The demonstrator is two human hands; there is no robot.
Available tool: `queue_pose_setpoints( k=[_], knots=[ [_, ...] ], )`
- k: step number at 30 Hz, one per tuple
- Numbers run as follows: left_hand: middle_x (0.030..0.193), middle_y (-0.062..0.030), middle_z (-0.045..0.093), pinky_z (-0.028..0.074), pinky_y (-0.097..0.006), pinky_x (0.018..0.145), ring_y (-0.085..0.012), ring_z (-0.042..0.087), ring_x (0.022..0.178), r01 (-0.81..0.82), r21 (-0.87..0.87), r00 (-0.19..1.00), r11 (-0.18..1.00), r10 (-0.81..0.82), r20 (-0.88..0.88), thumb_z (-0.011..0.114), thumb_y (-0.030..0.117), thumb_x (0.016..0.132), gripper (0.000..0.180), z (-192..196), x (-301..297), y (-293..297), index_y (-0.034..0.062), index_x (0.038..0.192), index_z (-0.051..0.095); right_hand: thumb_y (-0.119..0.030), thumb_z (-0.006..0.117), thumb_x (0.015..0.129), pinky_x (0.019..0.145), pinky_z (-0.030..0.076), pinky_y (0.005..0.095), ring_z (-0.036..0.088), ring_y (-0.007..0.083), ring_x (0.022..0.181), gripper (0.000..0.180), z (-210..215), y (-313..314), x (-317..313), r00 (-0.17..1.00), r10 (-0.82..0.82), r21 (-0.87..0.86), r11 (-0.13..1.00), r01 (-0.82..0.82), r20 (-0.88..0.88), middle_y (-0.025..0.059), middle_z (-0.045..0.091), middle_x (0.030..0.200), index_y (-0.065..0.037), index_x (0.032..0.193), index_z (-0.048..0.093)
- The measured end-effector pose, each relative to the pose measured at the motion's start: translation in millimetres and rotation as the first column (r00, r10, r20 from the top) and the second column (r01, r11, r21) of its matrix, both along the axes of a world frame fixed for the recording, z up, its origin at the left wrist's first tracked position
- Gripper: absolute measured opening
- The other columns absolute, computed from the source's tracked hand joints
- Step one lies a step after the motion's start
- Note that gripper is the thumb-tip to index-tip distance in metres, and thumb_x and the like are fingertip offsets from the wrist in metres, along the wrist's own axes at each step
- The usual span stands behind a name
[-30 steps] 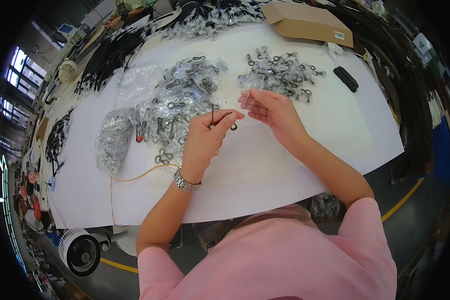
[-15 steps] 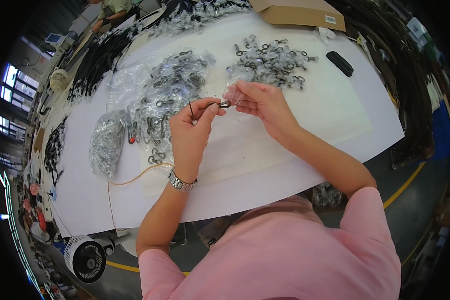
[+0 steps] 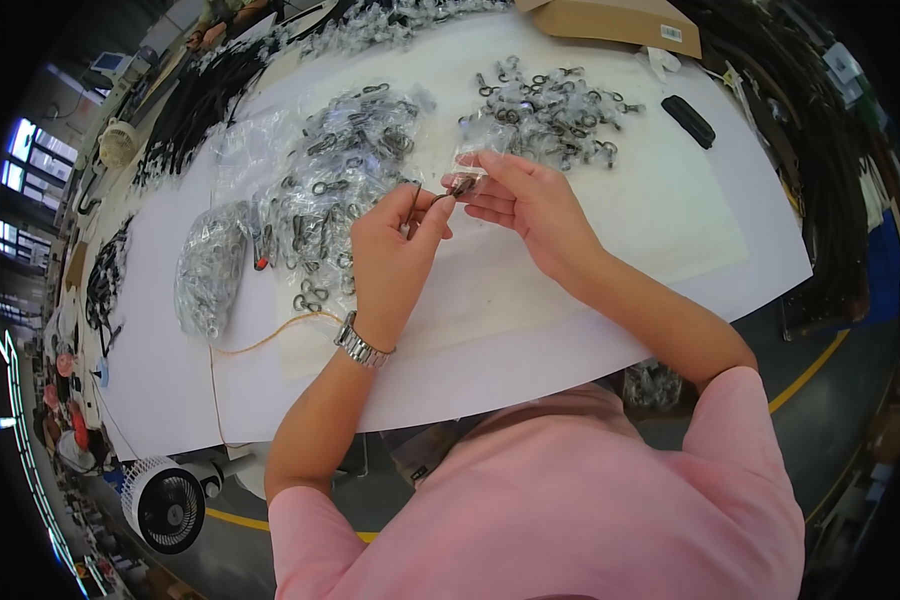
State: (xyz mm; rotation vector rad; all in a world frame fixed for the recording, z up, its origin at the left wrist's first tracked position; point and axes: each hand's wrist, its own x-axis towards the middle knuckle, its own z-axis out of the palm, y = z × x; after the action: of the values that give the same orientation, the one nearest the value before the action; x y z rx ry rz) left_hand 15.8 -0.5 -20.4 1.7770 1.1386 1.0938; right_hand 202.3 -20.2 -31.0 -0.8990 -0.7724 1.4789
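Both hands meet above the white counter [image 3: 610, 300]. The left hand [image 3: 395, 250] and right hand [image 3: 525, 200] pinch a small dark clip [image 3: 460, 186] together. A flat brown box [image 3: 620, 20] with a white label lies at the far edge.

Bright, even light falls from overhead on the white worktop [image 3: 670, 230], which is close to washed out in the middle. Shadows are soft and short, lying just under the hands and forearms. Small glints show on the clear plastic bags [image 3: 210, 265] and the wristwatch [image 3: 360, 342]. The centre is sharp; towards the rim the fisheye bends straight edges, detail smears, and the corners go black. Windows [image 3: 15, 160] at far left glow blue-white, blown out.
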Motion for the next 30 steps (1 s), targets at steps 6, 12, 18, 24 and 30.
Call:
queue_pose_setpoints(
  k=[6,12,18,24,30],
  knots=[
    [0.067,0.0014,0.068,0.034,-0.023,0.054,-0.001,0.048,0.058,0.008,-0.113,0.999,0.994,-0.004,0.032,0.074,0.021,0.096,0.022,-4.2,2.0,0.5,0.0023,0.086,0.071,-0.029,0.061,0.106,0.103,0.053,0.0336,0.069,0.0156,0.11,0.036,-1.6,-1.3,-3.9,0.999,0.013,-0.035,0.999,-0.015,-0.048,0.0106,0.072,0.123,-0.002,0.13,0.064],
    [0.07,0.0003,0.067,0.028,-0.02,0.046,0.0003,0.041,0.052,-0.011,-0.151,0.993,0.988,0.029,0.117,0.072,0.021,0.098,0.02,-4.6,2.1,3.0,0.0027,0.088,0.071,-0.023,0.065,0.103,0.103,0.053,0.0338,0.069,0.0149,0.108,0.033,-4.6,-4.0,-8.4,0.998,0.054,0.027,0.998,-0.054,0.026,0.0079,0.072,0.12,-0.001,0.128,0.066],
    [0.07,-0.0021,0.068,0.025,-0.019,0.042,0.0004,0.039,0.047,0.102,-0.306,0.976,0.947,-0.036,0.214,0.071,0.021,0.099,0.022,-1.9,1.8,5.7,0.0037,0.088,0.069,-0.02,0.066,0.101,0.099,0.053,0.0307,0.068,0.0127,0.103,0.031,-10.2,0.8,-9.8,0.996,0.029,0.051,0.998,-0.033,0.089,0.0059,0.073,0.115,0.001,0.124,0.068],
    [0.068,-0.0027,0.068,0.025,-0.019,0.04,-0.0002,0.039,0.045,0.171,-0.305,0.966,0.937,-0.098,0.239,0.071,0.025,0.1,0.025,-3.2,-2.7,5.4,0.0039,0.088,0.069,-0.016,0.066,0.101,0.094,0.054,0.0294,0.068,0.0108,0.099,0.029,-6.8,-3.1,-15.2,0.994,0.014,0.136,0.99,-0.029,0.105,0.0054,0.075,0.111,0.002,0.124,0.068],
    [0.07,-0.0044,0.068,0.027,-0.02,0.041,-0.0012,0.04,0.045,0.351,-0.354,0.909,0.867,-0.224,0.351,0.061,0.027,0.107,0.029,1.4,-15.0,14.7,0.0029,0.096,0.073,-0.014,0.065,0.102,0.093,0.055,0.0304,0.07,0.0126,0.099,0.038,7.5,-0.6,-4.1,0.99,0.07,0.173,0.981,-0.09,0.122,0.0065,0.076,0.108,0.001,0.136,0.061]
  ],
)
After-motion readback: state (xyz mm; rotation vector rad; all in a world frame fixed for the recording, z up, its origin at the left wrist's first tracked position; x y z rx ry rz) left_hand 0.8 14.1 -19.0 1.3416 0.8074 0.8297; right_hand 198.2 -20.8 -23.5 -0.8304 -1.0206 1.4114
